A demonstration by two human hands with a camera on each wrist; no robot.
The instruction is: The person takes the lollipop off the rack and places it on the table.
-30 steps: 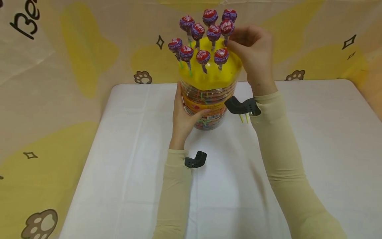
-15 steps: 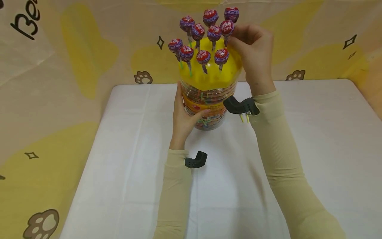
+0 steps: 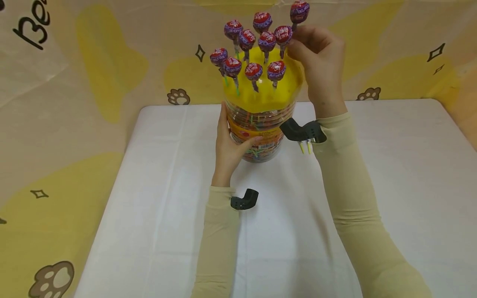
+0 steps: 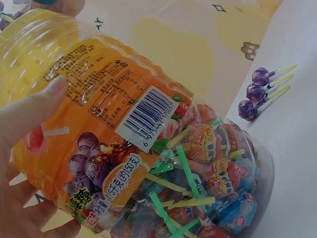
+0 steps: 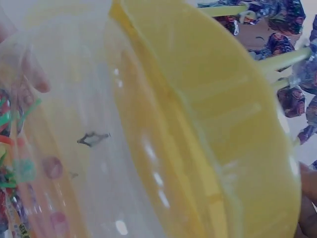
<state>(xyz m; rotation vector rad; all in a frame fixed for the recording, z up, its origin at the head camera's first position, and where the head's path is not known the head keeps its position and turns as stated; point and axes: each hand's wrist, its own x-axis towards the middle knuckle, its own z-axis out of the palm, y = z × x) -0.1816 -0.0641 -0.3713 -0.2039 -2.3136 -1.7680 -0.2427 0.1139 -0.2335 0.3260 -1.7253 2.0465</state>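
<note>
A clear plastic jar (image 3: 261, 120) with a yellow lid (image 3: 261, 99) stands on the table, with wrapped lollipops inside. Several red and purple lollipops (image 3: 267, 41) stick up from the lid. My left hand (image 3: 229, 149) grips the jar's left side; in the left wrist view its thumb (image 4: 34, 111) lies across the orange label (image 4: 94, 99). At the lid's far right, my right hand (image 3: 322, 62) pinches the stick of one lollipop (image 3: 299, 11), whose head stands higher than the others. The fingers hide that stick's lower end. In the right wrist view the lid (image 5: 228, 99) covers most of the hand.
Purple-wrapped lollipops (image 4: 255, 92) with yellow sticks lie on the white table (image 4: 292, 148) to the jar's right. In the head view only some stick ends (image 3: 305, 147) show below the right wrist camera (image 3: 302, 130). A patterned yellow cloth (image 3: 391, 54) hangs behind the table.
The lollipop in my right hand has moved up and to the right, away from the other lollipops. My right hand has shifted slightly the same way. My left hand and the jar stay put.
</note>
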